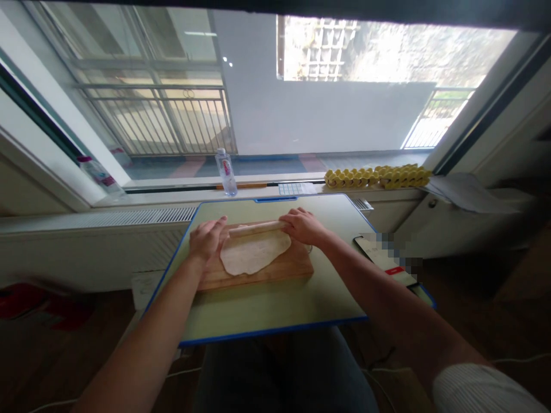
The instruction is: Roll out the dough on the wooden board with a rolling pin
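Note:
A pale rolling pin (258,228) lies across the far part of a flattened sheet of dough (253,256). My left hand (207,237) is closed over the pin's left end, its fingers partly hidden. At the other end, my right hand (305,225) grips the pin with bent fingers. Under the dough is a thick wooden board (299,268). The sheet is an uneven oval, and its near edge stops short of the board's front.
The board stands on a small blue-edged table (267,315). On the windowsill are a clear bottle (226,174), another bottle (101,175) and yellow egg-crate-shaped trays (376,176). A book or box (383,261) lies at the table's right side.

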Motion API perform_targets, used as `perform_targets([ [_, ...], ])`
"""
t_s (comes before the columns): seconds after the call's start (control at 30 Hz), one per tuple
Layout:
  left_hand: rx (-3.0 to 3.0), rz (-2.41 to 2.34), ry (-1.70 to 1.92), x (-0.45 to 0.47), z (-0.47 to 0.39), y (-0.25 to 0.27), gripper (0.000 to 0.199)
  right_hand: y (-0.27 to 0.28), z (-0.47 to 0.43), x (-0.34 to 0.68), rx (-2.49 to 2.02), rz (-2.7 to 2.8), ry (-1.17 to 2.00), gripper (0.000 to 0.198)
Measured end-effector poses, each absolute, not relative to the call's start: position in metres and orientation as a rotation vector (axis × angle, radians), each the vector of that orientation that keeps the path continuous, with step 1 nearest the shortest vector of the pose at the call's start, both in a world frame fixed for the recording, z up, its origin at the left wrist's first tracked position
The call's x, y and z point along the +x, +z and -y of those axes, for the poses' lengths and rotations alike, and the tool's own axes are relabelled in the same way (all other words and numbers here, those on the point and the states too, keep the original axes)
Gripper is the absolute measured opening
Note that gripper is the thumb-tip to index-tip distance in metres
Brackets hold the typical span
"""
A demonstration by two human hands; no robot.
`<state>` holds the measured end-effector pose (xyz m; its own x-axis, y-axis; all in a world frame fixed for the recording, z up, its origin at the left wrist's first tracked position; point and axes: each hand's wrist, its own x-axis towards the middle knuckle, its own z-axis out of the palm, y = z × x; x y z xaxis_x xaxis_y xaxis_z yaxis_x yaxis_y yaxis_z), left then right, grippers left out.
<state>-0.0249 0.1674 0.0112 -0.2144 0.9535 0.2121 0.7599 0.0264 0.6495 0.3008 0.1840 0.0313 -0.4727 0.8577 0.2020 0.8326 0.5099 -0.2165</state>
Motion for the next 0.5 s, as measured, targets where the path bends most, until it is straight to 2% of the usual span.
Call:
perform_targets([
  [0.13,1.769,-2.121,1.045,-0.002,-0.174,0.02,0.053,0.031,-0.2,0.323,-1.259,2.375,0.302,0.032],
  [0.27,1.994,-1.942,1.103,0.03,-0.185,0.028,0.044,0.032,-0.203,0.347,-1.216,2.352,0.452,0.03],
  [0.5,2.459,-1.934,0.787,0.06,-0.173,0.011,0.039,0.038,-0.184,0.362,-1.404,2.441,0.551,0.03],
])
